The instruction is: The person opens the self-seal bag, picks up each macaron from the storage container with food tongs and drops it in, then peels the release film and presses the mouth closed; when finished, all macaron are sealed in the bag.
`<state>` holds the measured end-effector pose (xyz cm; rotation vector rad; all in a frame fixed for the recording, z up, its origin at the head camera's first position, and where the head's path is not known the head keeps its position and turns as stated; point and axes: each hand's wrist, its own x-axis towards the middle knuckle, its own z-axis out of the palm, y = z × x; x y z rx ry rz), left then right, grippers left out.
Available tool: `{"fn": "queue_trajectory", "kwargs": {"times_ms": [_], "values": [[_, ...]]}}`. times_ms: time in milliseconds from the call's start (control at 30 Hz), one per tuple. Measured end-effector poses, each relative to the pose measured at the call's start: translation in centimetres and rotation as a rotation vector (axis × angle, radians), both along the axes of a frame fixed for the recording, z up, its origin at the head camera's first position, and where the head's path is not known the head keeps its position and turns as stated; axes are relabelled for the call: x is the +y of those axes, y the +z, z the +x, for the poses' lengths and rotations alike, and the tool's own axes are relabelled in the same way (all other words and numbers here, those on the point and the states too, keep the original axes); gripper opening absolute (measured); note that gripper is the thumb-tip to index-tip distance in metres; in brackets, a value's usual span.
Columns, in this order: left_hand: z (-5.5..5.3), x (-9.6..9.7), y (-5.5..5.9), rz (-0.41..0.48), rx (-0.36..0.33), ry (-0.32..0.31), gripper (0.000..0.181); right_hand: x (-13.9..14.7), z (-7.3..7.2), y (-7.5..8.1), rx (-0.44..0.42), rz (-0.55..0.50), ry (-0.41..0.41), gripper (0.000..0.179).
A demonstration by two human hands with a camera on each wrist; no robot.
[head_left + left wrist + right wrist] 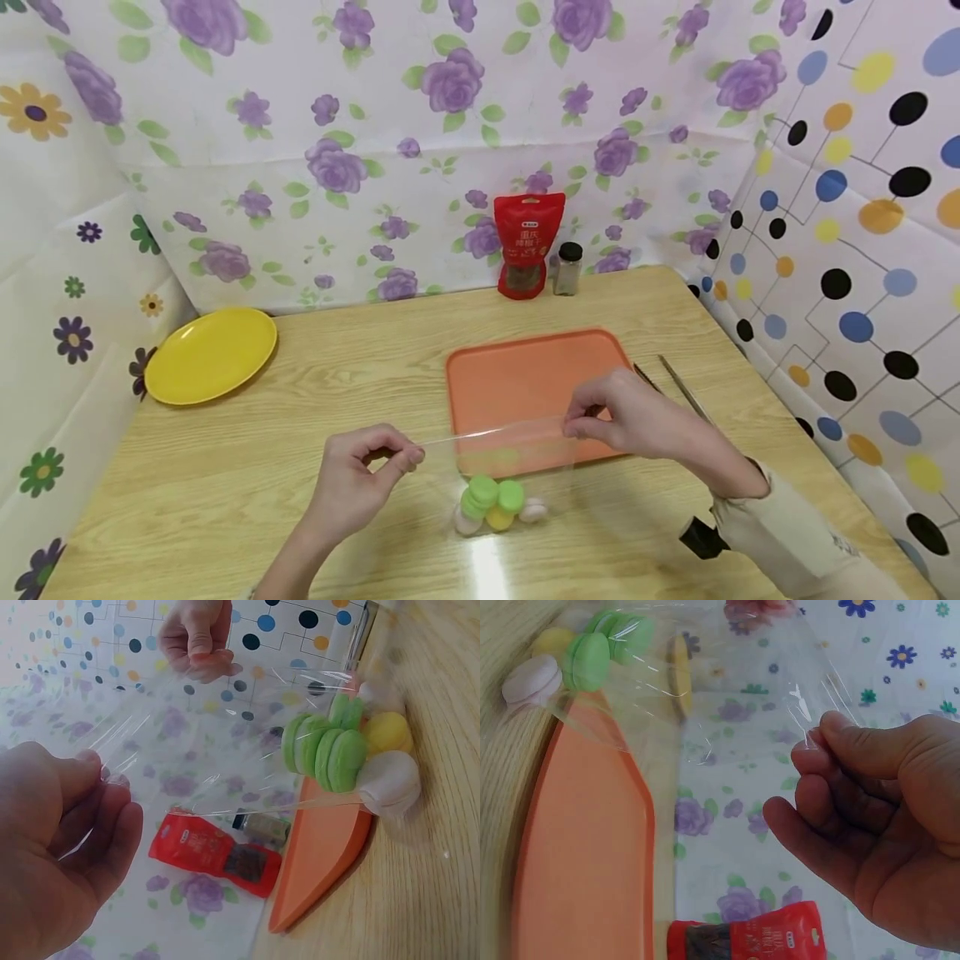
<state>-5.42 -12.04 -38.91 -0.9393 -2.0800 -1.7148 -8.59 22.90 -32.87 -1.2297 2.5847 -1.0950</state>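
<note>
A clear plastic bag point(525, 454) stretches between both hands, its top edge pulled taut. Thumb and fingers of my left hand point(362, 475) pinch one corner; my right hand point(626, 417) pinches the opposite corner. Green macarons point(341, 760), a yellow macaron point(388, 733) and pale macarons point(390, 782) lie bunched at the bag's bottom, at the table surface. In the right wrist view the green macarons point(587, 661) show through the film. Just behind the bag is the orange tray point(536, 367), partly seen through the plastic.
On the left stands a yellow plate point(212, 357). Against the back wall are a red pouch point(527, 242) and a small black-capped jar point(568, 271). Metal tongs point(686, 389) lie right of the tray, partly behind the right forearm. A black object point(702, 537) sits beside the right sleeve.
</note>
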Motion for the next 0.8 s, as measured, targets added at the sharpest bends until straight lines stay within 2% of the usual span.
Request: {"fn": "queue_trajectory", "kwargs": {"times_ms": [200,300,467,567,633,733,800], "values": [[0.4,-0.2,0.2,-0.015,-0.06,0.011,0.024,0.0,0.6,-0.5,-0.009,-0.074,-0.001,0.008],[0.7,-0.5,0.6,-0.014,-0.068,0.012,0.025,-0.3,0.9,-0.5,-0.006,-0.107,0.006,0.009],[1.4,-1.2,1.1,0.002,-0.031,0.018,0.03,-1.2,1.5,-0.2,0.008,-0.157,0.021,0.016],[1.7,-2.1,1.7,0.004,-0.005,0.059,0.031,-2.2,1.6,0.0,0.065,-0.198,0.03,0.021],[1.7,-2.7,2.2,0.002,0.01,0.107,0.031,-3.2,1.3,0.1,0.118,-0.229,0.021,0.024],[1.3,-3.7,2.8,0.0,0.025,0.194,0.027,-4.7,0.5,0.0,0.173,-0.263,-0.017,0.023],[0.9,-4.3,3.0,0.014,0.032,0.24,0.022,-5.7,-0.1,-0.1,0.177,-0.275,-0.053,0.019]]}}
